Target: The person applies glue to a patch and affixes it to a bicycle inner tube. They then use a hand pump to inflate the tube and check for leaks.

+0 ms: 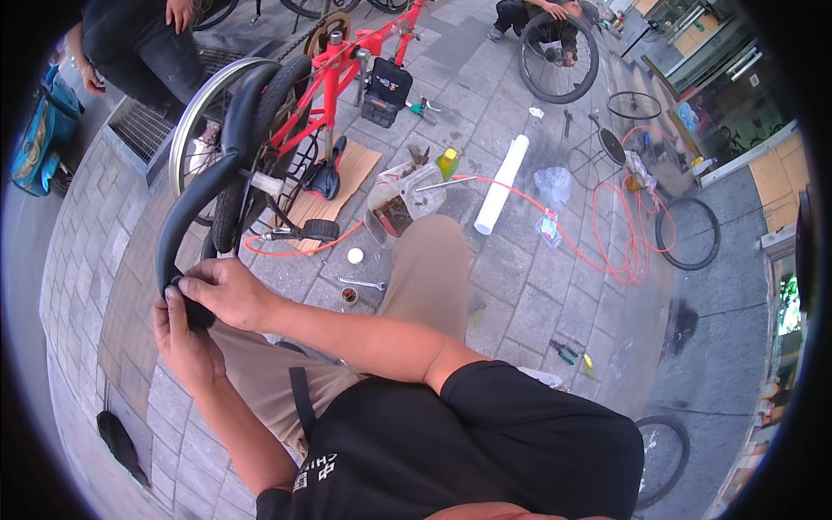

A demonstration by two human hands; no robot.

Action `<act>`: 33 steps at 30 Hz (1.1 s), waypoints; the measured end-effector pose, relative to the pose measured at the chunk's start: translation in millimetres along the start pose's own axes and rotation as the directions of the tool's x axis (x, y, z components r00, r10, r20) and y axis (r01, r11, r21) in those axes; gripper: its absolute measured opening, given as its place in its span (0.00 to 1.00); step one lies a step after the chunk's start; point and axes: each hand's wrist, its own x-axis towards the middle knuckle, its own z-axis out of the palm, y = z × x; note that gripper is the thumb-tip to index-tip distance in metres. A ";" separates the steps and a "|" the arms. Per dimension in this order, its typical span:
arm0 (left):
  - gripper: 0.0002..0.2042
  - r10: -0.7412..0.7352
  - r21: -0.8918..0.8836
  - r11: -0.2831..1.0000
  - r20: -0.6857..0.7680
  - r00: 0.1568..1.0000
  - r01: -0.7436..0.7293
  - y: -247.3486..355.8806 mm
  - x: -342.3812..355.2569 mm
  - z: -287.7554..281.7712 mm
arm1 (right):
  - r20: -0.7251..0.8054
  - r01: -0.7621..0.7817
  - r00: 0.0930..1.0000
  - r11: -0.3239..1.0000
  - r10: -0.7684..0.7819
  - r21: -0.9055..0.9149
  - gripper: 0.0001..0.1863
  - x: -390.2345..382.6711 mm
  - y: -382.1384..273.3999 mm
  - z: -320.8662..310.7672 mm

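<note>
My left hand (186, 342) and my right hand (217, 290) both grip a black inner tube (178, 230) near its lower bend, fingers closed round it and thumbs pressing on it. The tube rises from my hands and lies along the rear of a red bicycle (329, 87), beside a black tyre (286, 87) and a silver rim (183, 139). A small pale part (264, 182) sticks out by the tube's upper bend. Below the bicycle are a brown cardboard sheet (347, 191) and a black pedal-like part (321, 230). My fingertips behind the tube are partly hidden.
Around me lie an open parts box (390, 217), a white roll (501, 186), an orange hose (572, 251), a wrench (364, 284), pliers (563, 351) and loose tyres (689, 260). One person (130, 43) is at upper left; another (529, 17) holds a wheel (555, 87).
</note>
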 end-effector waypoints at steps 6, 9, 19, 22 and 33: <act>0.11 0.174 0.187 0.970 -0.098 0.980 -0.154 -5.7 -8.9 4.6 | -0.097 0.195 0.971 0.960 -0.217 -0.199 0.13 -6.7 -0.3 8.5; 0.10 0.143 -0.043 0.989 0.020 0.989 -0.142 -3.9 -2.4 -6.8 | -0.107 0.357 0.911 0.891 -0.399 -0.281 0.13 -7.5 -3.8 13.7; 0.10 0.014 -0.108 0.994 0.056 0.998 -0.008 -7.6 -0.7 -7.5 | 0.063 0.027 0.998 0.995 -0.020 -0.098 0.13 -5.1 -7.9 -12.0; 0.10 0.069 0.004 0.998 0.057 0.996 -0.069 -5.0 -0.3 -11.9 | 0.209 0.172 0.972 0.929 -0.106 -0.329 0.13 -8.5 -16.0 -18.4; 0.10 0.019 -0.175 0.984 0.094 0.995 -0.002 -4.2 27.6 -18.0 | 0.052 0.385 0.874 0.625 -0.483 -0.679 0.11 5.3 -11.9 26.2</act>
